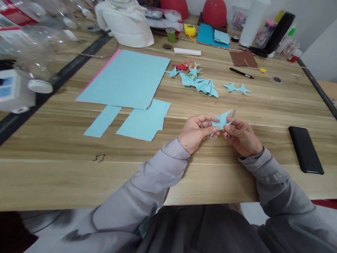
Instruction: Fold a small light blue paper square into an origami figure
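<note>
Between both hands, just over the table's near half, is a light-blue paper crane (221, 121) with pointed folded tips. My left hand (196, 132) pinches its left side between thumb and fingers. On the right, my right hand (242, 135) has its thumb and fingertips closed on the crane's other side. Two finished-looking blue paper cranes (237, 88) rest beyond my right hand. A heap of folded blue pieces (201, 84) lies farther back, with red-orange cranes (184, 67) behind it.
Blue paper sheets (125, 78) with pink beneath lie at left centre, beside cut blue pieces (143, 122). A black phone (306, 150) lies at right, a pen (241, 73) behind. Plastic bottles (36, 53) and a white device (12, 91) occupy the left; a paper roll (254, 22) stands back right.
</note>
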Tool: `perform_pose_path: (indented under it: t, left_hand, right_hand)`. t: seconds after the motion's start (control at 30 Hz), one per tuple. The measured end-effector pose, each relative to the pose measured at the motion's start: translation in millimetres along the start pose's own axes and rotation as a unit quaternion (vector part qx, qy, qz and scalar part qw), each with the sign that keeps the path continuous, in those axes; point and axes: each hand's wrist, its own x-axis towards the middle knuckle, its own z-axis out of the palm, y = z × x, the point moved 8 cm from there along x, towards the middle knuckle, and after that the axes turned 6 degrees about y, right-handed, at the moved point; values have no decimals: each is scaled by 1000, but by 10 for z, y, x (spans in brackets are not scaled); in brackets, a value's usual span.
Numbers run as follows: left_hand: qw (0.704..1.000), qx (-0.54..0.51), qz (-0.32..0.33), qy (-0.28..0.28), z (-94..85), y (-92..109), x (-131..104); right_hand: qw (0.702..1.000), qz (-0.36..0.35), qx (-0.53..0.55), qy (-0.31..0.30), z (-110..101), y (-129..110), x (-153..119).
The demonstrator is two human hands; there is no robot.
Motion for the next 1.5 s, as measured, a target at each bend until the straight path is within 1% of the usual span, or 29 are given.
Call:
perform_pose_path:
  t: [0.13, 0.27, 0.47, 0.57, 0.67, 0.77, 0.9, 0.97, 1.1, 1.17, 1.33, 1.4, 1.5]
  left_hand:
    - [1000, -7, 4, 19, -27, -4, 8]
    - [999, 16, 20, 40, -54, 9, 9]
    - [996, 53, 43, 50, -62, 19, 18]
    - [994, 84, 57, 45, -46, 37, 18]
    - [992, 99, 66, 42, -36, 61, 13]
    - [993, 94, 59, 38, -34, 66, 10]
    - [995, 82, 45, 46, -50, 53, 13]
    - [995, 78, 40, 55, -58, 46, 13]
    - [992, 94, 48, 63, -50, 60, -4]
    - [991, 103, 59, 61, -38, 77, -13]
    - [991, 106, 73, 43, -18, 86, -9]
    - [993, 91, 69, 42, -24, 69, 1]
    - [995, 62, 61, 47, -39, 49, 11]
  right_hand:
    - [999, -29, -13, 2, 1, -30, 12]
    - [996, -79, -30, 21, -17, -94, 4]
    - [990, -128, -54, 40, -33, -145, -7]
    - [986, -135, -86, 39, -28, -131, -1]
    - [986, -136, -89, 32, -27, -124, 3]
    - [985, -143, -88, 27, -37, -141, 7]
    - [983, -150, -94, 38, -60, -162, 10]
    - [978, -167, -112, 47, -57, -193, -8]
    - [960, -201, -185, 60, -28, -246, -57]
    - [959, -203, -191, 57, -23, -244, -63]
    - [978, -160, -129, 35, -39, -181, -26]
    - [982, -147, -106, 45, -63, -174, -12]
    - [982, -152, -87, 70, -97, -199, -4]
